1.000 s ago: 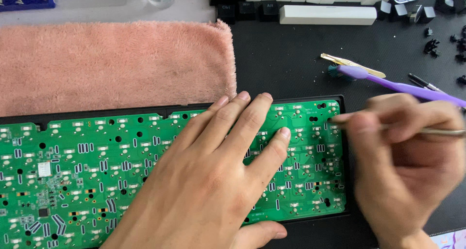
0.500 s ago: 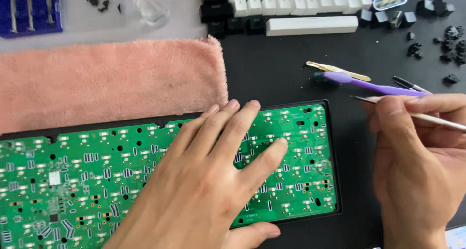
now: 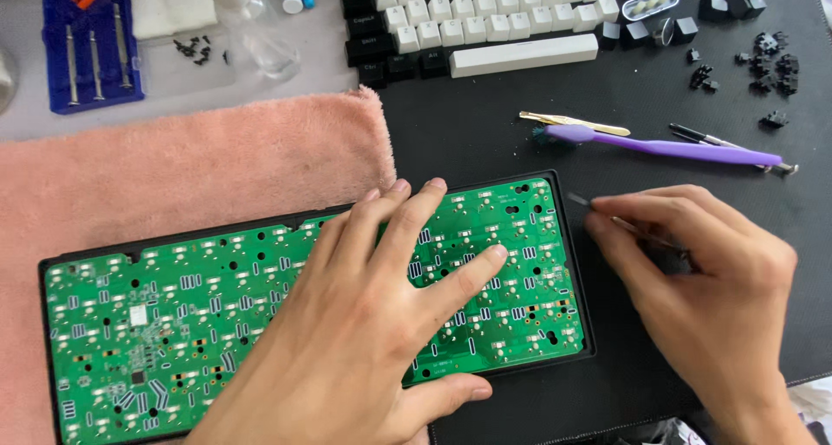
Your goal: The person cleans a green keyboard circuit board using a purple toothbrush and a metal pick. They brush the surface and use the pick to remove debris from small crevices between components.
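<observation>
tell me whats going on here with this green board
A person's left hand lies flat on a green circuit board seated in a black tray, partly over a pink towel. The right hand holds a thin metal tool just off the board's right edge. A purple brush and keycaps lie beyond.

Two bare hands (image 3: 364,324) — no sleeves, rings or gloves

the green circuit board (image 3: 217,306) looks glossy with shiny metal solder pads, the pink towel (image 3: 173,176) is fuzzy cloth, the mat (image 3: 485,124) on the worktop is matt black, the toothbrush (image 3: 667,149) is smooth purple plastic.
</observation>
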